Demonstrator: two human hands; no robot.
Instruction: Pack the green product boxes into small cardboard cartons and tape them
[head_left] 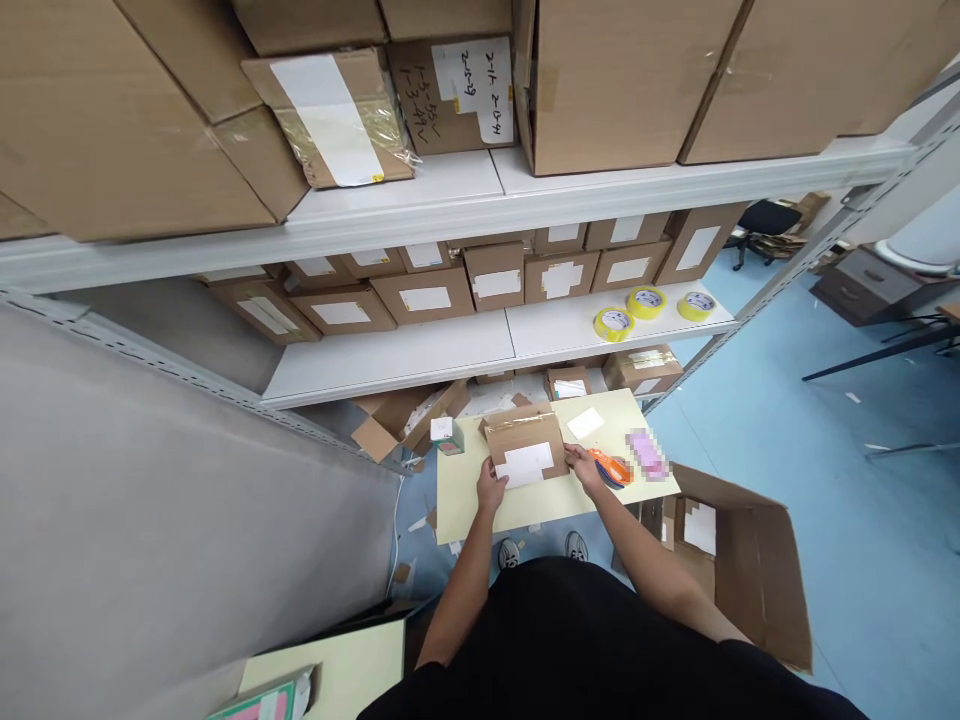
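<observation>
A brown cardboard box [534, 433] with clear tape along its top and a white label [525, 464] on its near face rests on the pale yellow table [480, 515]. My left hand [491, 486] grips its lower left corner, thumb on the label side. At the right edge of the box, my right hand [581, 464] holds its side with the fingers partly hidden. Just right of that hand lies an orange tape dispenser [613, 468]. A white slip of paper [586, 423] sits behind it, and a pixelated pink item [648, 455] is farther right.
A small green-and-white box [447, 436] stands at the table's left end. Shelves [420, 345] with labelled cartons rise ahead, with several yellow tape rolls [646, 302] on one. A large open carton [761, 570] stands on the floor at right; a grey wall [187, 480] is at left.
</observation>
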